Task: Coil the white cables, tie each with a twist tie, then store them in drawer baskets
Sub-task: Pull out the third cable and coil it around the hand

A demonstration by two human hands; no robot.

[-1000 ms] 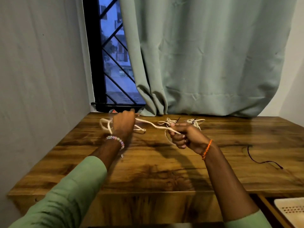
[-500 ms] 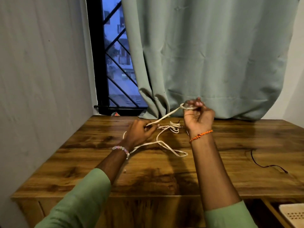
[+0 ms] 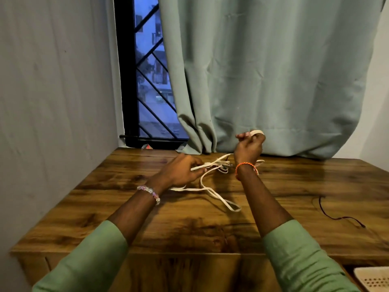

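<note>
A flat white cable lies in loose loops on the wooden table. My left hand pinches a stretch of it low over the table. My right hand is raised above the table and holds a loop of the same cable wound over its fingers. More white cable lies bunched on the table between the two hands, partly hidden by my right wrist.
A thin dark wire lies on the table's right side. A white perforated basket shows at the bottom right corner, below the tabletop. A green curtain and a barred window stand behind the table; a wall closes the left side.
My right hand rose from the table with cable wound on its fingers. My left hand moved right, toward the middle. The slack cable now trails in loops in front of the hands.
</note>
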